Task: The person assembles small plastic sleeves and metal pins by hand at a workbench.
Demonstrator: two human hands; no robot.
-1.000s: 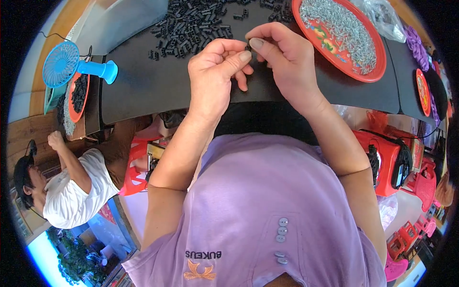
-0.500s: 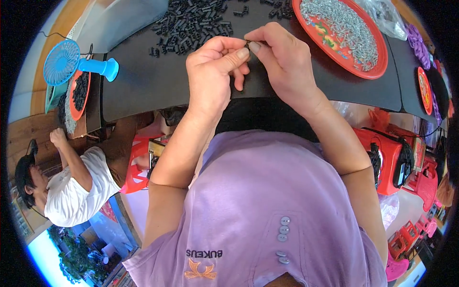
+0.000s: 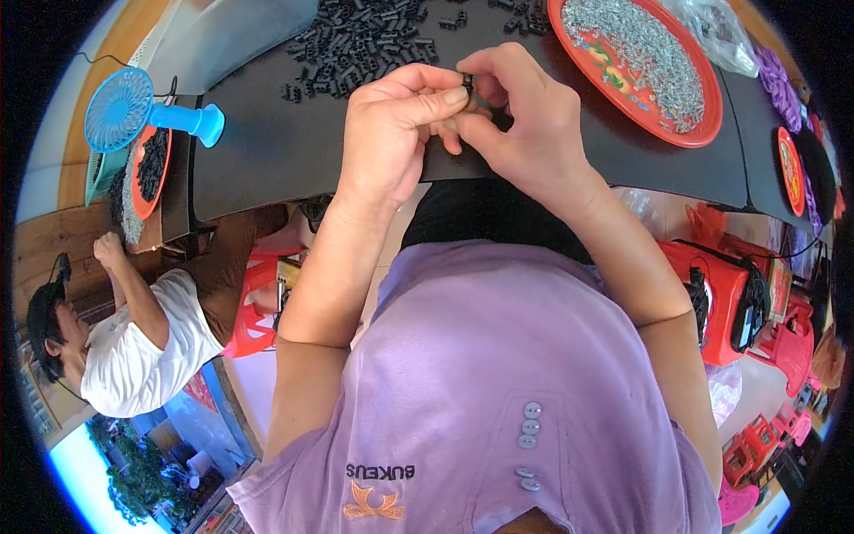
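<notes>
Small black part [image 3: 468, 82] pinched in the left hand [image 3: 391, 125], above the counter [image 3: 267, 160]; slipping is the main hazard.
We judge that an off-centre pinch could let the part roll out; if dropped, it could bounce over the counter's near edge, or land in the pile of black parts [image 3: 369, 44] and be hard to tell apart; a sideways push from the right hand [image 3: 534, 116] could cause either; the left hand is closed, thumb and index finger on the part; the right hand is half curled, its thumb spread from its index finger, and we cannot tell whether it grips anything; the part is inward of the near edge, left of the red tray [image 3: 680, 140]; it looks short and dark, with fingers covering much of it.
</notes>
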